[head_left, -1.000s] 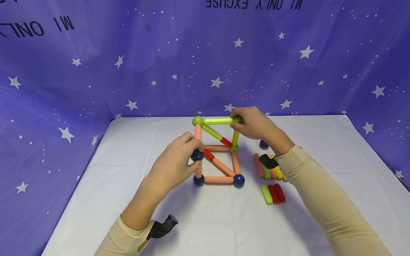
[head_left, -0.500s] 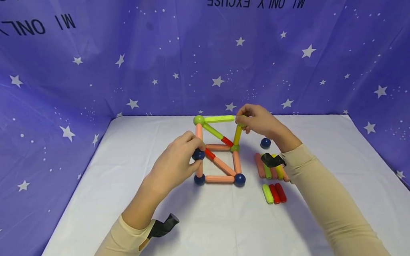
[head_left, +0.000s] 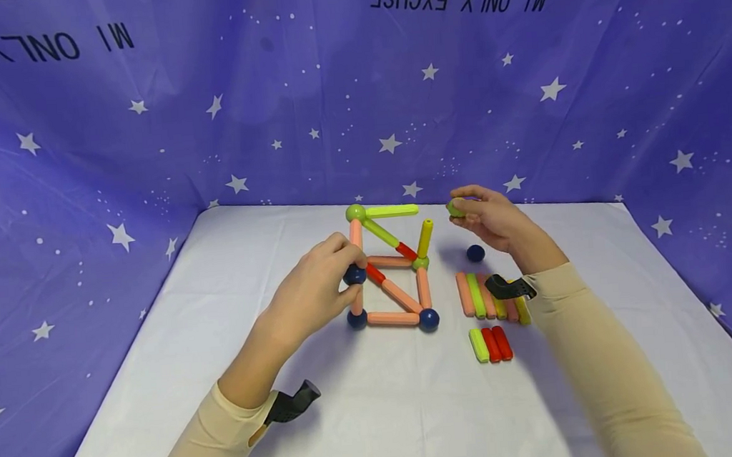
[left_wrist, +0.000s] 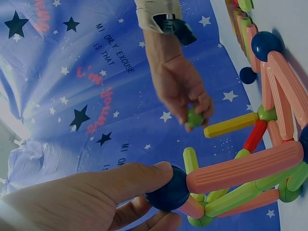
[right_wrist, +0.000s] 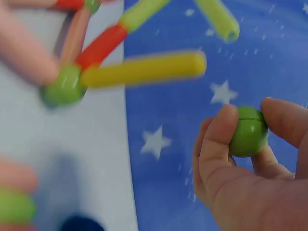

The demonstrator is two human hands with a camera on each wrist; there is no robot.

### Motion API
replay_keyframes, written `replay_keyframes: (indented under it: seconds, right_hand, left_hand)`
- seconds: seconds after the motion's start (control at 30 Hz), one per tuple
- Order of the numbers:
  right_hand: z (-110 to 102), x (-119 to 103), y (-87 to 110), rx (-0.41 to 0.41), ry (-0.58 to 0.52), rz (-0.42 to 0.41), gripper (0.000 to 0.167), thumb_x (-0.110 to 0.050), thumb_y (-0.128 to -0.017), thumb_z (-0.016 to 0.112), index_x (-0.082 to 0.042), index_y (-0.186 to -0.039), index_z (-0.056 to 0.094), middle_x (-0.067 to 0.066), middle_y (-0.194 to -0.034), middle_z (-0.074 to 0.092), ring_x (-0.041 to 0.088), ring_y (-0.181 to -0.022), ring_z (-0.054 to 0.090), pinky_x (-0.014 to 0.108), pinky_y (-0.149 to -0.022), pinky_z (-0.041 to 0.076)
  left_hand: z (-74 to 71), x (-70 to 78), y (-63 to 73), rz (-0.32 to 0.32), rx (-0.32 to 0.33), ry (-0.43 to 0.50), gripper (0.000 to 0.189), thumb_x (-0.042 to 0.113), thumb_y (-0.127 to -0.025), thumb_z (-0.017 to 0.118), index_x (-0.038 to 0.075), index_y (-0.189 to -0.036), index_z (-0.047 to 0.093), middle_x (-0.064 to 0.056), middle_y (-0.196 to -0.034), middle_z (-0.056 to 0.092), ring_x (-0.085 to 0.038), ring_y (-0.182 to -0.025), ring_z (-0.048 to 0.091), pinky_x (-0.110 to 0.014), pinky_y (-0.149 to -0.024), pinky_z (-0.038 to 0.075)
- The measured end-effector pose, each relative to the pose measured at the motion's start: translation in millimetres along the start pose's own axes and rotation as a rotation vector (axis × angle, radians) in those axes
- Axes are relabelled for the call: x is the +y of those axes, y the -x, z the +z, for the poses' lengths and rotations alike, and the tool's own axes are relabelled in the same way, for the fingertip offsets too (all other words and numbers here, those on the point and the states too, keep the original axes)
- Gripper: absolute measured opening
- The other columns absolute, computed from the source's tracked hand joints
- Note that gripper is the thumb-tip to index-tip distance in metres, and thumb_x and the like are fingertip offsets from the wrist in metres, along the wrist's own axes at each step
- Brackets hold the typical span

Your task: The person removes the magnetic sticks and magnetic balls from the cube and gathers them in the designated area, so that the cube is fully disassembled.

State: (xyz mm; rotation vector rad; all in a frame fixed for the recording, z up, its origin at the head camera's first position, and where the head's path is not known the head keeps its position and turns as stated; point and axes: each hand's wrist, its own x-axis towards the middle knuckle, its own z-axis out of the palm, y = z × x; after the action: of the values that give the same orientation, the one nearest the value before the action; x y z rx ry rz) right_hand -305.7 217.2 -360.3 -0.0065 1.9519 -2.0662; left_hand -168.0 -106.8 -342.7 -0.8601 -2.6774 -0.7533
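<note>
My left hand pinches a dark blue ball between thumb and fingers. That ball joins a pink rod at an upper corner of a frame built from rods and balls. Away to the right of the frame, my right hand holds a loose green ball in its fingertips. A yellow rod stands up from a lower green ball, its top end bare. From the upper green ball, a light green rod reaches rightward to a bare end.
A loose dark blue ball lies below my right hand. Several pink, green and yellow rods lie in a row to the right. Nearer me are a short green rod and two red ones. A starry blue curtain backs the white table.
My right hand has pulled the green ball off the ends of the light green and yellow rods and carried it right. The left hand keeps its grip on the blue ball.
</note>
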Motion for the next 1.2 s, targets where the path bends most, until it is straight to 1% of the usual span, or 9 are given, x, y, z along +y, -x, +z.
replay_keyframes:
  seconds: [0.13, 0.23, 0.33, 0.43, 0.53, 0.63, 0.8, 1.03, 1.2]
  right_hand:
    - [-28.4, 11.5, 1.0, 0.057, 0.19, 0.008, 0.047, -0.012, -0.096, 0.063, 0.001, -0.137, 0.043, 0.012, -0.126, 0.047, 0.02, -0.108, 0.055, 0.036, -0.1, 0.043]
    - [-45.9, 18.2, 4.7, 0.117, 0.421, 0.013, 0.05, -0.009, -0.093, 0.066, 0.003, -0.137, 0.046, 0.014, -0.13, 0.047, 0.023, -0.112, 0.051, 0.039, -0.103, 0.04]
    - [-59.1, 24.6, 7.7, 0.165, 0.664, 0.024, 0.049, -0.004, -0.09, 0.068, 0.001, -0.135, 0.05, 0.02, -0.132, 0.049, 0.03, -0.113, 0.049, 0.043, -0.101, 0.041]
    - [-67.3, 31.9, 7.8, 0.158, 0.847, 0.066, 0.048, -0.002, -0.087, 0.067, 0.002, -0.133, 0.053, 0.023, -0.129, 0.05, 0.035, -0.111, 0.048, 0.047, -0.098, 0.043]
    - [-71.7, 40.2, 6.0, 0.117, 0.971, 0.118, 0.046, -0.002, -0.084, 0.067, 0.004, -0.128, 0.056, 0.022, -0.122, 0.053, 0.035, -0.106, 0.049, 0.048, -0.096, 0.044]
    - [-73.1, 47.3, 4.7, 0.08, 1.039, 0.158, 0.041, -0.003, -0.083, 0.068, 0.003, -0.122, 0.058, 0.021, -0.116, 0.055, 0.034, -0.102, 0.05, 0.048, -0.094, 0.045]
    - [-73.5, 51.8, 5.4, 0.06, 1.065, 0.189, 0.041, -0.003, -0.084, 0.069, 0.0, -0.122, 0.057, 0.021, -0.117, 0.054, 0.034, -0.102, 0.05, 0.049, -0.096, 0.045]
    - [-75.0, 43.6, 9.8, 0.064, 1.145, 0.138, 0.053, -0.008, -0.081, 0.072, 0.001, -0.129, 0.052, 0.025, -0.124, 0.051, 0.039, -0.108, 0.05, 0.054, -0.096, 0.043]
    - [-65.4, 33.4, 12.2, 0.055, 1.217, 0.069, 0.057, -0.008, -0.08, 0.073, 0.002, -0.131, 0.051, 0.029, -0.129, 0.049, 0.044, -0.114, 0.048, 0.059, -0.098, 0.04]
  left_hand:
    - [0.4, 0.3, -0.3, -0.002, -0.001, -0.002, 0.024, 0.006, -0.08, 0.078, 0.01, -0.101, 0.067, 0.002, -0.099, 0.055, -0.012, -0.083, 0.052, -0.025, -0.073, 0.048]
    - [0.7, 0.2, -0.5, 0.0, -0.001, -0.005, 0.024, 0.006, -0.08, 0.078, 0.01, -0.101, 0.067, 0.001, -0.098, 0.055, -0.012, -0.083, 0.052, -0.025, -0.072, 0.048]
    - [0.6, 0.2, -0.3, 0.002, -0.001, -0.003, 0.024, 0.006, -0.08, 0.078, 0.01, -0.101, 0.067, 0.002, -0.098, 0.054, -0.012, -0.082, 0.051, -0.025, -0.072, 0.048]
    - [0.4, 0.3, 0.1, -0.001, 0.0, -0.002, 0.023, 0.006, -0.081, 0.077, 0.011, -0.101, 0.067, 0.002, -0.098, 0.054, -0.012, -0.082, 0.051, -0.025, -0.072, 0.048]
    - [0.2, 0.3, 0.4, -0.003, 0.002, -0.008, 0.023, 0.006, -0.081, 0.077, 0.011, -0.101, 0.067, 0.003, -0.098, 0.054, -0.012, -0.082, 0.051, -0.025, -0.071, 0.047]
    - [0.4, 0.5, 0.3, 0.003, 0.004, -0.014, 0.024, 0.006, -0.08, 0.078, 0.011, -0.101, 0.067, 0.002, -0.097, 0.054, -0.012, -0.081, 0.051, -0.024, -0.071, 0.048]
    - [0.7, 1.0, 0.5, 0.008, 0.004, -0.011, 0.024, 0.006, -0.08, 0.078, 0.01, -0.101, 0.067, 0.002, -0.097, 0.054, -0.012, -0.081, 0.051, -0.024, -0.07, 0.047]
    - [-0.4, 1.1, -0.1, 0.004, 0.003, -0.018, 0.025, 0.007, -0.08, 0.079, 0.01, -0.102, 0.068, 0.001, -0.097, 0.055, -0.013, -0.079, 0.051, -0.025, -0.069, 0.047]
    - [-0.5, 0.7, 0.4, -0.002, -0.002, -0.024, 0.025, 0.007, -0.08, 0.079, 0.01, -0.102, 0.067, 0.0, -0.096, 0.055, -0.014, -0.079, 0.05, -0.025, -0.068, 0.046]
